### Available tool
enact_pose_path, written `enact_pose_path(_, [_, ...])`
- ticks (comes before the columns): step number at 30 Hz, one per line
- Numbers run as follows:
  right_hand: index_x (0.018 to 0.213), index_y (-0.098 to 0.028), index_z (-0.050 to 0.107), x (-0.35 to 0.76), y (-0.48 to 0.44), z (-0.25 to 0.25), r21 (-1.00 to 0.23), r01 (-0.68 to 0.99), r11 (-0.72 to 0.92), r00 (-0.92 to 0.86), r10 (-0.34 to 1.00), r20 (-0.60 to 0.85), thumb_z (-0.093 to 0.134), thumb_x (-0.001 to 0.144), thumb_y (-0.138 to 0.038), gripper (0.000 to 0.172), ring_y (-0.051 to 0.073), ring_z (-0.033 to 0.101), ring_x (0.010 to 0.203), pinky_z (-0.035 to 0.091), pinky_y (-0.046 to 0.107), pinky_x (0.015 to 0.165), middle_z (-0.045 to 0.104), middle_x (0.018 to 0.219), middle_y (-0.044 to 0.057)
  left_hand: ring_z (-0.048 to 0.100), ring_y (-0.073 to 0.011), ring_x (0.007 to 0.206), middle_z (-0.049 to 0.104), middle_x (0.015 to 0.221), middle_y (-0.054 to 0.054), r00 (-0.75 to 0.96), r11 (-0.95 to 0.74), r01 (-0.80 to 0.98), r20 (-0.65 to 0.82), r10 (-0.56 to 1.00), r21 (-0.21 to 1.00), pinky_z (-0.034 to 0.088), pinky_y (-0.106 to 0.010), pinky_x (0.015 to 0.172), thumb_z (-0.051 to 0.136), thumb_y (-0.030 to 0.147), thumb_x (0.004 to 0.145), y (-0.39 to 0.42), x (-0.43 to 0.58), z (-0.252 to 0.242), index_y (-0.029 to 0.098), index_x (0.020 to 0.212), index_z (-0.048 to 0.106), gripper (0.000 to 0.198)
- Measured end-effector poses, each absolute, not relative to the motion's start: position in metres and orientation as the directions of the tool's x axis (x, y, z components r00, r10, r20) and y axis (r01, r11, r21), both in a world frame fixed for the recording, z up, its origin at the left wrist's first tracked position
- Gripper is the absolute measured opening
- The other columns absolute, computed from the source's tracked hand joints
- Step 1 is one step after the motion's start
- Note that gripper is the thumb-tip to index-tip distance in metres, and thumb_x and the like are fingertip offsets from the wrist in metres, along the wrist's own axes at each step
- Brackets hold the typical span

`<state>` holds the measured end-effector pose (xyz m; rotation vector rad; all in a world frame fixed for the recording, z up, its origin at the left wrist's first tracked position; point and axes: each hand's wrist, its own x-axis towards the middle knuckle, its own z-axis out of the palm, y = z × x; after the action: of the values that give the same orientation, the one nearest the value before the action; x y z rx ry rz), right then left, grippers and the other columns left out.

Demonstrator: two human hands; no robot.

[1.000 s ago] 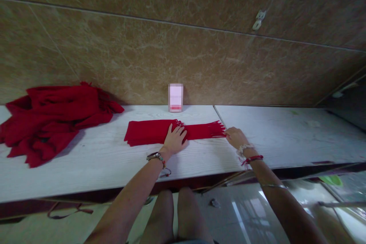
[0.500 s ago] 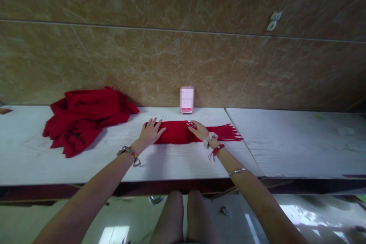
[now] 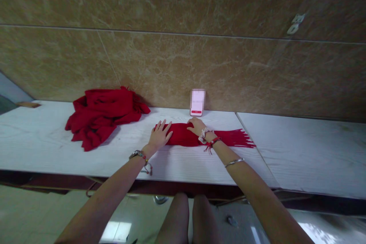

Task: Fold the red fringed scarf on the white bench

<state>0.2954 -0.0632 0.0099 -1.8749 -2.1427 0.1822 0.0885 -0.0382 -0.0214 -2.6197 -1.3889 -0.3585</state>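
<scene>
A folded red scarf [image 3: 183, 137] with a fringed right end lies on the white table [image 3: 185, 162], close to the wall. My left hand [image 3: 159, 136] rests flat on the scarf's left end, fingers spread. My right hand [image 3: 197, 126] lies on the scarf's middle, near its far edge, palm down; its fingers look laid flat on the cloth. A watch and bracelets are on both wrists.
A heap of crumpled red scarves [image 3: 104, 115] sits at the left back of the table. A small pink and white card [image 3: 198, 102] leans against the brown marble wall. A seam splits the table at the right [image 3: 254, 146]. My knees show below the table's front edge.
My right hand moved from the fringed end leftward onto the scarf's middle. My left hand shifted to the scarf's left end. The view panned, so everything sits further right.
</scene>
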Motion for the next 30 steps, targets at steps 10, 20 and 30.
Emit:
enact_pose_path(10, [0.105,-0.014,0.058,0.294,-0.088,0.022,-0.182,0.954,0.240,-0.199,0.956,0.218,0.061,0.074,-0.027,0.033,0.024,0.047,0.107,0.040,0.039,0.086,0.057,0.109,0.013,0.024,-0.0295,0.128,0.028,0.141,-0.010,0.733,-0.737,0.664,0.304,0.608,-0.126,0.022,-0.051,0.099,0.038,0.035,0.087,-0.044,0.079,-0.017,0.026,0.131,0.036,0.046])
enact_pose_path(20, [0.114,-0.004,0.054,0.292,-0.106,0.010,0.104,0.831,0.547,-0.555,0.829,0.070,0.057,0.074,-0.020,0.044,0.025,0.048,0.112,0.038,0.037,0.095,0.053,0.121,0.019,0.028,-0.0272,0.126,0.032,0.139,-0.011,0.863,-0.858,0.500,0.154,0.482,-0.116,0.024,-0.048,0.098,0.037,0.044,0.086,-0.031,0.072,-0.015,0.022,0.134,0.029,0.054])
enact_pose_path(30, [0.116,-0.008,0.052,0.290,-0.110,-0.010,0.230,0.843,0.485,-0.529,0.825,0.198,0.037,0.082,-0.003,0.038,0.020,0.049,0.113,0.044,0.036,0.091,0.055,0.118,0.017,0.028,-0.0270,0.126,0.033,0.138,-0.011,0.852,-0.848,0.518,0.152,0.500,-0.112,0.023,-0.048,0.099,0.039,0.042,0.086,-0.034,0.075,-0.012,0.020,0.133,0.032,0.053])
